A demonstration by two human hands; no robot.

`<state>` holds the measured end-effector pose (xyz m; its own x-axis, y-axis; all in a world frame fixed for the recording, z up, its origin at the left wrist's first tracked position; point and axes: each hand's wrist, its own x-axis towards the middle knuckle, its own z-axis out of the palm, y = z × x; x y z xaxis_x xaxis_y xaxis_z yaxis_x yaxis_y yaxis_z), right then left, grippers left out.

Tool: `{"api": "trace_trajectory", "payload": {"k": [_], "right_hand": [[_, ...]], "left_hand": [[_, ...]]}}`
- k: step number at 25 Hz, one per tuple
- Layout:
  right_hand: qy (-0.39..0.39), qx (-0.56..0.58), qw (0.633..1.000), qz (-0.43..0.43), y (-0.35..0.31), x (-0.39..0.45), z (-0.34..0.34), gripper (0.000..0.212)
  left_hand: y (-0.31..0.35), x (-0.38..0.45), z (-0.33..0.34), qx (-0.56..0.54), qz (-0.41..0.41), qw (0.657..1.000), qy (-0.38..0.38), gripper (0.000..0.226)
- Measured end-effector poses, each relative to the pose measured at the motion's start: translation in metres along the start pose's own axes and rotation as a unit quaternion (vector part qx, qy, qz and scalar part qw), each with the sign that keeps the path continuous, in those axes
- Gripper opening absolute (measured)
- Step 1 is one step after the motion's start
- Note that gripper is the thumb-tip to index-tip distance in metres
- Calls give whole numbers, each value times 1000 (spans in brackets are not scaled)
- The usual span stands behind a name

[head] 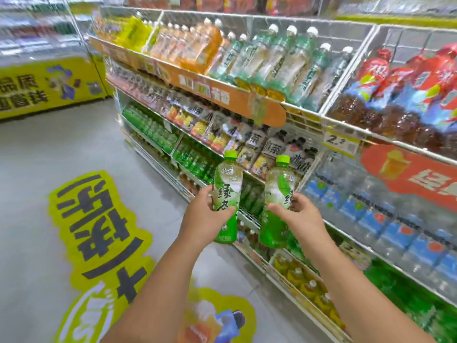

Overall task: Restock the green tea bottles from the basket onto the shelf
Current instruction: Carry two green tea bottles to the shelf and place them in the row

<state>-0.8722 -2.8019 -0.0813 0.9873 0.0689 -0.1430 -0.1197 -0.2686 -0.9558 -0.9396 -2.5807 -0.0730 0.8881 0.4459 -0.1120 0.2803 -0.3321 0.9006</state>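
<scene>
Green tea bottles, two of them, sit a bit below the middle of the frame, one in each hand, held up in front of the shelf unit (291,112) that runs across the right half. Going left to right: the left bottle (226,194) is in the left hand (207,215), fingers and thumb wrapped round its middle over the label, and it stands pretty much upright, long axis vertical, green cap at the top. The right bottle (278,201) is in the right hand (300,216), gripped the same way around its middle, cap up too but the top leans a little toward the right of the frame. Both look full, so I'd guess they've got real weight to them, and the thin clear plastic probably gives a bit if squeezed hard. The shiny label wrap looks like it could be slick, so grabbing mid-body like this seems smarter than pinching the neck. Not fragile really, a drop would likely dent rather than break. Can't see the basket anywhere in this shot.
</scene>
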Motion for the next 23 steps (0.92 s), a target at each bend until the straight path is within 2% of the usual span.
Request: {"api": "trace_trajectory", "payload": {"k": [3, 5, 7, 10, 12, 14, 16, 18, 19, 23], "right_hand": [[-11, 0, 1000, 1, -8, 45, 35, 70], [-14, -4, 1000, 7, -16, 72, 58, 64], [-17, -18, 1000, 7, -23, 95, 81, 72], [3, -29, 999, 15, -33, 133, 124, 91], [17, -19, 999, 19, -39, 153, 156, 92], [42, -5, 999, 33, -43, 167, 190, 93], [70, 10, 996, 58, -48, 173, 219, 84], [84, 27, 993, 75, -53, 175, 241, 60], [93, 35, 992, 82, -53, 178, 250, 58], [122, 39, 986, 110, -42, 190, 270, 77]], "left_hand": [[-5, 50, -17, -5, -12, 1000, 6, 112], [-9, 88, -28, -12, -14, 1000, -2, 103], [-13, 128, -40, -15, -5, 1000, -11, 92], [-23, 196, -62, -2, 6, 999, -39, 101], [-33, 243, -79, 12, 26, 997, -66, 100], [-42, 288, -98, 36, 49, 993, -101, 89], [-48, 323, -113, 53, 66, 988, -129, 75], [-52, 348, -122, 57, 71, 984, -153, 70], [-54, 360, -124, 63, 71, 981, -170, 69], [-66, 388, -116, 66, 60, 970, -225, 66]]}}
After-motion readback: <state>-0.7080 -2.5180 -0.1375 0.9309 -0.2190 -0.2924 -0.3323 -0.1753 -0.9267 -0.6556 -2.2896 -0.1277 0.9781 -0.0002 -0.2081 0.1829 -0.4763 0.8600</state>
